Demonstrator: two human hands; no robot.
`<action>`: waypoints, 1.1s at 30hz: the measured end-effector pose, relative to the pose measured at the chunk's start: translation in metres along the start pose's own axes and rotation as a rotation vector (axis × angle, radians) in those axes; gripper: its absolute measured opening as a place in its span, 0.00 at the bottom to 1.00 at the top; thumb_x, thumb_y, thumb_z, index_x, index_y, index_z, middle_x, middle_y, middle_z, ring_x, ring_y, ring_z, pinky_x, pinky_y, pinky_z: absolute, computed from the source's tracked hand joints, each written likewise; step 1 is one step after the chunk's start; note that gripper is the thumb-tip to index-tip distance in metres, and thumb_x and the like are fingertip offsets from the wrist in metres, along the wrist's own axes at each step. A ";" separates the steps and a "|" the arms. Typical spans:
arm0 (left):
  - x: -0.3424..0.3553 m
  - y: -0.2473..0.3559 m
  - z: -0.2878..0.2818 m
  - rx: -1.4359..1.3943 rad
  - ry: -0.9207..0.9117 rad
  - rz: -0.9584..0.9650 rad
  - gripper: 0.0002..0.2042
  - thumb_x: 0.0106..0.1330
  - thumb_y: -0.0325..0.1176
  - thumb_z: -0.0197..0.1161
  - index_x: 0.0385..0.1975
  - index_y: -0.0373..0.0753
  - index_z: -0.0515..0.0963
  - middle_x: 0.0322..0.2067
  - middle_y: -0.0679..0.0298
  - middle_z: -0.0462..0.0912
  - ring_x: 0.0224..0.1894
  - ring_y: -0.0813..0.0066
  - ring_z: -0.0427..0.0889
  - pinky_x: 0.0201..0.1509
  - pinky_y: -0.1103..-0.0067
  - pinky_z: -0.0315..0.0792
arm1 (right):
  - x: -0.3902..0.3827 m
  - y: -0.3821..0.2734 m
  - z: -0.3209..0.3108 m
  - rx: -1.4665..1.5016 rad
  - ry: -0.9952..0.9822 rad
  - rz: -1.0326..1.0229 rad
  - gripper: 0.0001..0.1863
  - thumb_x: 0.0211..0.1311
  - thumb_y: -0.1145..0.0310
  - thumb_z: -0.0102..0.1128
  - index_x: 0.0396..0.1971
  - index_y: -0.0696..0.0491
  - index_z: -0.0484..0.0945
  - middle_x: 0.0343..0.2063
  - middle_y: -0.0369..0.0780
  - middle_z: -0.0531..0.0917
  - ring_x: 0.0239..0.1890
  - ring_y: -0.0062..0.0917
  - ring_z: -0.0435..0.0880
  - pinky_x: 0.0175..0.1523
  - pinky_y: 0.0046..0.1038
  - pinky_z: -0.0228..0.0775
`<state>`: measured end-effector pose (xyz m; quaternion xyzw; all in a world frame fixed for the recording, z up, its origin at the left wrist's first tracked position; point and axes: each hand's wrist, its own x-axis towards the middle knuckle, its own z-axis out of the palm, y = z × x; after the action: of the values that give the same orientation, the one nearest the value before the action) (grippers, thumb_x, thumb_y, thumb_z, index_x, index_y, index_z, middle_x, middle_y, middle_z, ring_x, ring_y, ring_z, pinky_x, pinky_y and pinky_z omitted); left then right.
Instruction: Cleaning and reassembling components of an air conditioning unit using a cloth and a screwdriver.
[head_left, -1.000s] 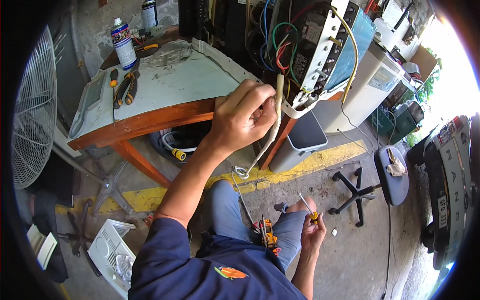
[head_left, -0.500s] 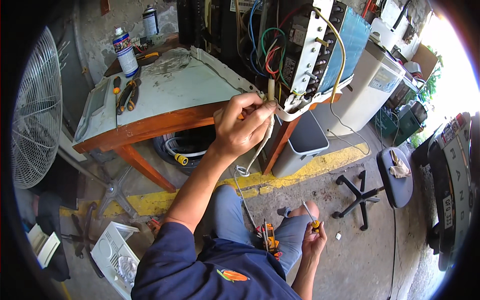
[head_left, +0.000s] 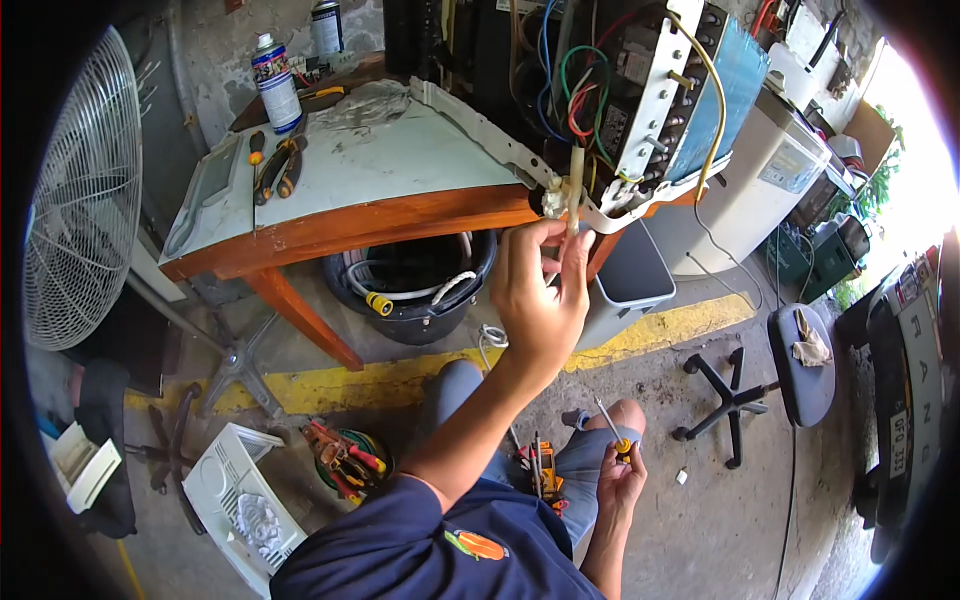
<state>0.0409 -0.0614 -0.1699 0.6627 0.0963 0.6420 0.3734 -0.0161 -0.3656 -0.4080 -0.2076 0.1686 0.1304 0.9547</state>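
Note:
My left hand (head_left: pixel 541 300) is raised to the front corner of an opened appliance with bare coils and wiring (head_left: pixel 640 100). Its thumb and fingers pinch a pale cable (head_left: pixel 576 178) that hangs from the coloured wires (head_left: pixel 582 105). A lump of whitish material (head_left: pixel 553 199) sits beside the cable at the casing's corner. Low over my right knee, my right hand (head_left: pixel 622 485) grips a screwdriver with a yellow handle (head_left: pixel 624 446), its shaft pointing up. An orange multimeter (head_left: pixel 548 475) with probes rests in my lap.
Pliers (head_left: pixel 280 168), a screwdriver (head_left: pixel 256 170) and a spray can (head_left: pixel 278 85) are on the wood-edged table (head_left: pixel 340 228). Below stand a black tub with a hose (head_left: pixel 415 325) and a grey bin (head_left: pixel 635 270). A fan (head_left: pixel 85 200), a tool bucket (head_left: pixel 345 460) and a stool base (head_left: pixel 733 400) surround me.
My left hand has turned and shifted right, its fingers now lower on the cable and the whitish lump exposed. The view has shifted slightly. My right hand keeps hold of the screwdriver.

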 end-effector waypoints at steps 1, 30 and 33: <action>0.000 -0.001 0.002 0.002 0.035 0.002 0.06 0.67 0.25 0.73 0.41 0.37 0.83 0.34 0.65 0.83 0.28 0.75 0.75 0.28 0.79 0.68 | 0.001 0.001 -0.002 -0.004 -0.001 0.009 0.10 0.80 0.72 0.58 0.49 0.64 0.77 0.43 0.47 0.86 0.42 0.34 0.89 0.52 0.29 0.89; -0.007 -0.030 0.027 0.330 0.273 0.339 0.17 0.62 0.17 0.74 0.52 0.33 0.85 0.29 0.65 0.82 0.24 0.78 0.73 0.25 0.83 0.64 | 0.010 -0.005 -0.007 -0.033 -0.025 0.028 0.09 0.79 0.73 0.58 0.47 0.65 0.77 0.42 0.47 0.86 0.42 0.35 0.89 0.54 0.29 0.88; -0.010 -0.024 0.027 0.120 0.270 0.279 0.15 0.67 0.18 0.71 0.53 0.33 0.84 0.30 0.64 0.82 0.23 0.77 0.70 0.25 0.82 0.64 | 0.014 0.002 -0.010 -0.007 -0.034 0.023 0.09 0.79 0.73 0.58 0.47 0.65 0.77 0.42 0.47 0.86 0.42 0.35 0.89 0.54 0.29 0.88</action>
<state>0.0727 -0.0608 -0.1892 0.5986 0.0910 0.7635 0.2246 -0.0061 -0.3658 -0.4224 -0.2068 0.1542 0.1456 0.9551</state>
